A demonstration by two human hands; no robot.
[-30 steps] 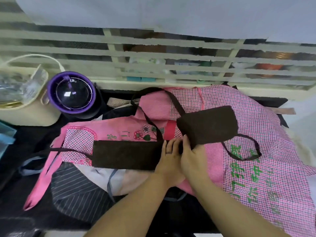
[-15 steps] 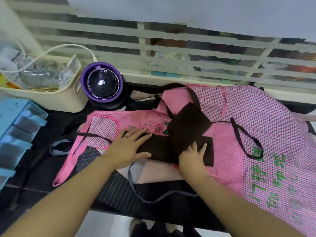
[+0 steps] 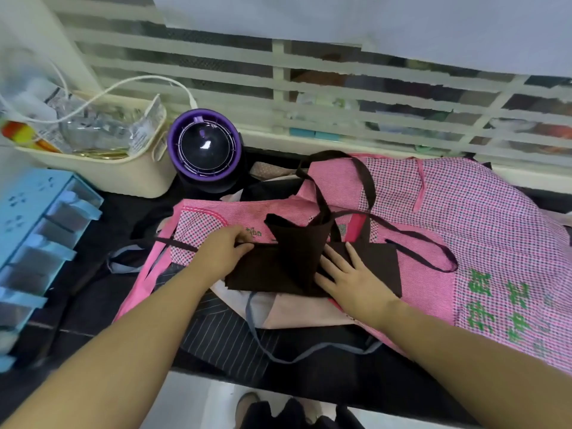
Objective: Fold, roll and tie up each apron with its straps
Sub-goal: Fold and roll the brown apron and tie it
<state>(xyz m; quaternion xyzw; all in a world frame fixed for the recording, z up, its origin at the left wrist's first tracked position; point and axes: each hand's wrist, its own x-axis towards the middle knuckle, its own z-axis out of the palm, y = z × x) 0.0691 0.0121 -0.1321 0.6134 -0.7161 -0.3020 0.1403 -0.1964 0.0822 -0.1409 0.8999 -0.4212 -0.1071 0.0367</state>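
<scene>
Left to right: the left hand (image 3: 227, 253) has its fingers curled onto the upper-left edge of the brown apron (image 3: 278, 274). It looks like a pinch, but the fingertips are tucked in, so I can't tell how much cloth it's got. The apron sits mid-counter as a folded strip on top of a heap of other aprons, with a flap standing up in the centre. The right hand (image 3: 353, 274) lies flat on its right half, fingers spread apart.

What could go wrong, imo: if that pinch slips, the flap flops down skew and the roll comes out lopsided. The brown straps (image 3: 368, 184) loop across the pink gingham apron (image 3: 479, 218), so they could drag it along or get rolled inside, leaving nothing to tie with.

Hard to make out: where the strap ends go, how many aprons are buried underneath, and the green lettering (image 3: 495, 305), which blurs toward the frame's edge.
</scene>
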